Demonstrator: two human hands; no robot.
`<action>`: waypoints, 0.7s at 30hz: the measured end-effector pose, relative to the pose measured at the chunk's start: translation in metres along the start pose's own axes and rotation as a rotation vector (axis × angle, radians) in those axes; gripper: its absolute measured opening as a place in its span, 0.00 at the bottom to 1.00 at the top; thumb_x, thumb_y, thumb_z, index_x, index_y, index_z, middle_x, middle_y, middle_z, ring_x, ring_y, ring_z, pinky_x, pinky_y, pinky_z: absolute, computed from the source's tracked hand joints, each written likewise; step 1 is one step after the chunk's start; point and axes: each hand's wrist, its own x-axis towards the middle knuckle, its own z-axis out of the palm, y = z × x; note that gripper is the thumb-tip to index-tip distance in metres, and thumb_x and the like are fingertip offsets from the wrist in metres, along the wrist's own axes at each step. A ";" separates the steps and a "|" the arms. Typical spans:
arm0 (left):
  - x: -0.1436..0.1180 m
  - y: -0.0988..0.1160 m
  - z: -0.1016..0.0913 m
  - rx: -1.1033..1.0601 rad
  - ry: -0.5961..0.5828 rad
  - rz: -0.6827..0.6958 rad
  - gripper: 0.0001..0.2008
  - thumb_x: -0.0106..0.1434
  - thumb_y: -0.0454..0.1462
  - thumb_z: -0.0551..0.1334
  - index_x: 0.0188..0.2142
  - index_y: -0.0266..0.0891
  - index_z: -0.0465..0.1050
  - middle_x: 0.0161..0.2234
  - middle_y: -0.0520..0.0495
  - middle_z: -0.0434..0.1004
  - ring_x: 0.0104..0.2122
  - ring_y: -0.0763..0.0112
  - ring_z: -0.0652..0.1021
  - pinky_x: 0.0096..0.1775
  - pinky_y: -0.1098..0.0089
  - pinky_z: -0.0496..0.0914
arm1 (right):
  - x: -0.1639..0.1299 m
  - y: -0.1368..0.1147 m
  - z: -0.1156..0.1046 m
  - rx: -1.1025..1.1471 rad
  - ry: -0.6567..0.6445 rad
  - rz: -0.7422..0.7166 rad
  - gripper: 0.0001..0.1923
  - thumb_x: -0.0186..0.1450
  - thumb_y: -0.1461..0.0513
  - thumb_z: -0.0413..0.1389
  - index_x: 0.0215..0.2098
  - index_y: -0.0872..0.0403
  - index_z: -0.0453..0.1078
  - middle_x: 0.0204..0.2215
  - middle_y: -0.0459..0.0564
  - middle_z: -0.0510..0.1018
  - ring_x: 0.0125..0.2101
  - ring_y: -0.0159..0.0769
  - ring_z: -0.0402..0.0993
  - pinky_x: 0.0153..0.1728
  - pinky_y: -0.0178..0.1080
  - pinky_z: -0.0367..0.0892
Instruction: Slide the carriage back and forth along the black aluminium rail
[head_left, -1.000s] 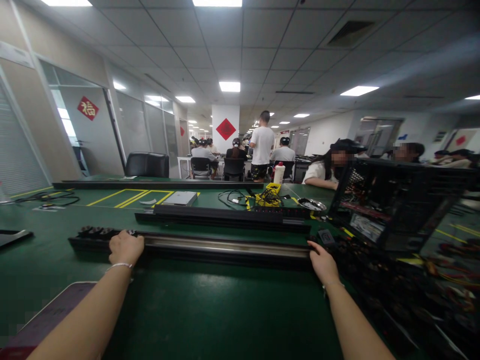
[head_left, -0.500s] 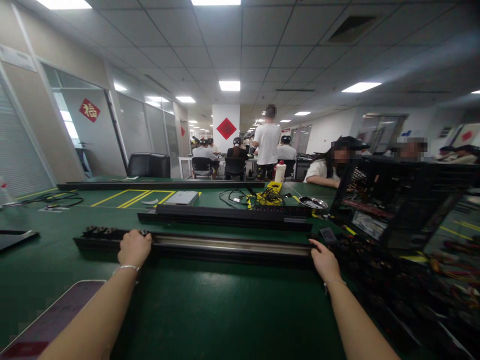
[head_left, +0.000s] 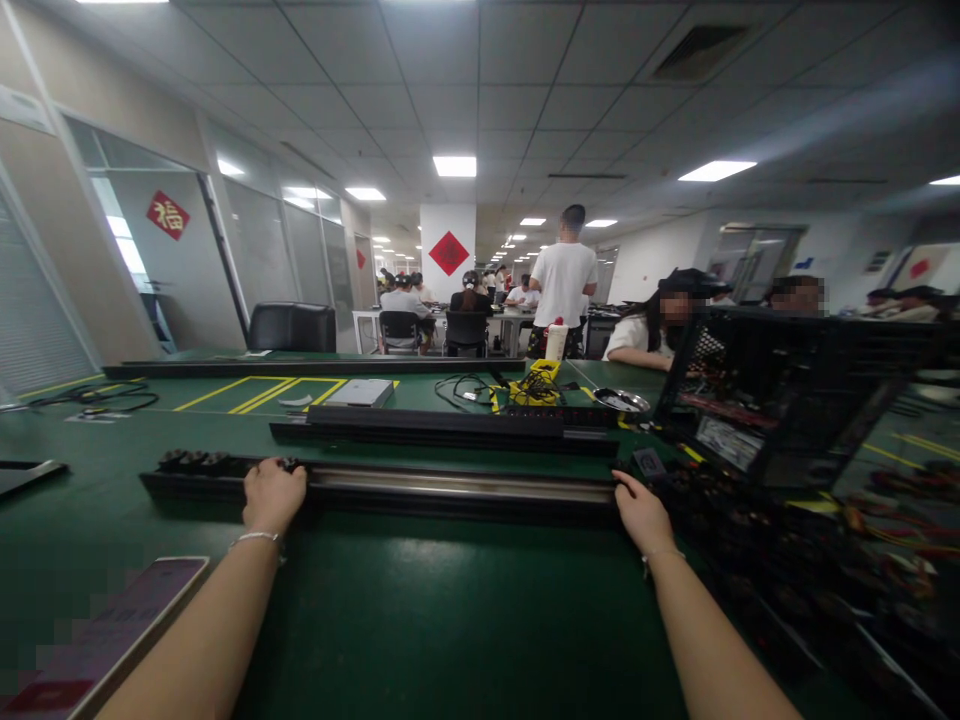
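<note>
Since the earlier frame the left hand (head_left: 274,493) has been shifted a little to the right along the long black rail (head_left: 450,490), while the right hand (head_left: 640,512) has stayed at its right end. The rail is gripped by both hands; the left fingers are curled over its top, the right fingers are closed on the end. Three long black rails are counted on the bench (head_left: 420,620): the held one nearest, a second rail (head_left: 442,428) behind it, a third rail (head_left: 315,367) at the far edge. One phone (head_left: 112,630) lies at the near left corner. One open black case (head_left: 795,400) stands close to the right end. The near middle of the bench is free room
</note>
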 end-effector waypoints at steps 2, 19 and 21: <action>-0.005 0.001 0.001 -0.026 0.011 -0.009 0.28 0.57 0.47 0.50 0.54 0.34 0.59 0.54 0.31 0.62 0.60 0.51 0.56 0.52 0.53 0.62 | -0.001 0.000 0.000 0.004 0.013 -0.014 0.25 0.58 0.57 0.45 0.51 0.52 0.70 0.28 0.49 0.77 0.26 0.35 0.69 0.30 0.35 0.61; -0.009 -0.007 0.006 -0.084 0.031 -0.017 0.28 0.58 0.48 0.50 0.56 0.40 0.60 0.60 0.35 0.56 0.63 0.57 0.50 0.56 0.50 0.57 | -0.006 -0.002 -0.001 0.016 0.028 -0.007 0.24 0.58 0.57 0.45 0.49 0.51 0.71 0.24 0.47 0.76 0.22 0.32 0.67 0.27 0.34 0.59; -0.010 -0.007 0.005 -0.084 0.029 -0.019 0.28 0.58 0.48 0.50 0.56 0.40 0.60 0.60 0.35 0.55 0.62 0.57 0.51 0.56 0.52 0.57 | -0.006 -0.002 -0.002 0.015 0.026 -0.002 0.24 0.58 0.57 0.44 0.49 0.51 0.71 0.23 0.47 0.76 0.21 0.32 0.66 0.26 0.34 0.59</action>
